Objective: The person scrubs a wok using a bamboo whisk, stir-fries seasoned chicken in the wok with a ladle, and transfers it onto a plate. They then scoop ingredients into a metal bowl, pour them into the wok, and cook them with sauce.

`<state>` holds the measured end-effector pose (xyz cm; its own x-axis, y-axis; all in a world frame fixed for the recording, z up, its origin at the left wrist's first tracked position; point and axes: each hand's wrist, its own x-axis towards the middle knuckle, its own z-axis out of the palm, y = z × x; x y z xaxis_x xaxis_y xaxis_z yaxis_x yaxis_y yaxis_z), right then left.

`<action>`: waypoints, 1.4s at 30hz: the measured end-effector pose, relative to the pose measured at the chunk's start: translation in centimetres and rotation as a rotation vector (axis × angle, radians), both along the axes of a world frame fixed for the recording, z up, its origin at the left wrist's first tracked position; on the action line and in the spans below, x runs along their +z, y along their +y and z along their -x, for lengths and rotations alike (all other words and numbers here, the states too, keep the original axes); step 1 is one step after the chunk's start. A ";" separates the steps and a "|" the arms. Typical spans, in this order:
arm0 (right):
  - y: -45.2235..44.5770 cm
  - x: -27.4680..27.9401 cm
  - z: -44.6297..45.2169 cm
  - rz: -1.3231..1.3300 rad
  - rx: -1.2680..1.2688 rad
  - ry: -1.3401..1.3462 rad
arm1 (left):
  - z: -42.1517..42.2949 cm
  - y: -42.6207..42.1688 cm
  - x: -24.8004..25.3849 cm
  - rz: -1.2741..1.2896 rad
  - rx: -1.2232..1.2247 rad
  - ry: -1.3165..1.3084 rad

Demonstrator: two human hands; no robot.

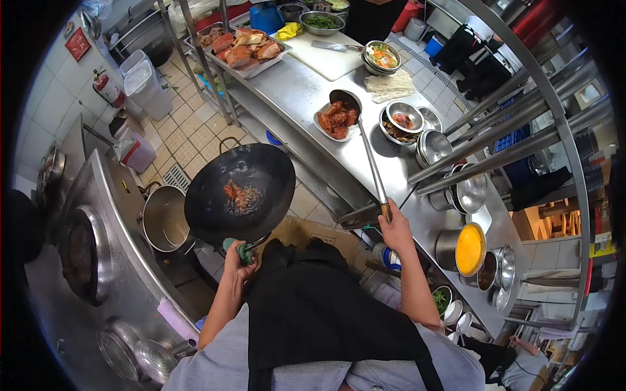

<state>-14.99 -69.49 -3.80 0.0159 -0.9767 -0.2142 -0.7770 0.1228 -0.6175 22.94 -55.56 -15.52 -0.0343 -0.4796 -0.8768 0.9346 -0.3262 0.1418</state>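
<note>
My left hand is closed on a green cloth at the handle of a black wok. Inside the wok lie some reddish-brown food pieces and bits. My right hand grips the wooden end of a long-handled ladle. The ladle's dark bowl rests over the edge of a bowl of reddish meat pieces on the steel table. Right of that bowl stand metal bowls, one with dark food.
A steel pot stands left of the wok, beside the stove. Steel shelf posts cross the right side. A meat tray, a white cutting board and a pot of yellow liquid are on the table. People are at far right.
</note>
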 end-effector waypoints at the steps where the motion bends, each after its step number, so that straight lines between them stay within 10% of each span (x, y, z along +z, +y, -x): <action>1: 0.3 0.4 -0.1 0.047 0.008 0.043 | -0.4 -0.4 0.2 -0.032 -0.016 -0.054; 11: 2.0 -0.4 1.6 0.404 0.074 0.105 | -1.5 -1.8 -1.1 -0.021 -0.090 0.011; 13: 1.8 1.6 -0.3 -0.199 -0.246 -0.696 | -1.4 -1.8 -1.4 -0.030 -0.088 0.041; 24: 6.0 4.8 -3.6 -0.591 -0.082 -1.243 | 0.8 -4.0 -0.9 -0.008 -0.069 0.055; 33: -0.3 -4.1 -15.1 -0.207 0.430 0.077 | 2.1 -3.1 0.6 0.034 -0.076 -0.087; 37: 2.5 -8.3 -16.5 -0.045 0.537 0.065 | 2.4 -4.0 -1.2 0.017 -0.111 -0.135; 39: 2.6 -5.8 -16.4 -1.054 0.248 -0.737 | 2.5 -4.3 -1.9 -0.039 -0.112 -0.188; 42: 2.3 -2.9 -14.7 -1.405 0.057 -1.113 | 2.1 -3.4 -1.5 -0.104 -0.105 -0.203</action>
<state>-0.27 -67.15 -6.72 0.7415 -0.0834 -0.6658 -0.1326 0.9545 -0.2673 20.82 -59.00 -16.98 0.1024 -0.3899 -0.9152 0.8509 -0.4423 0.2836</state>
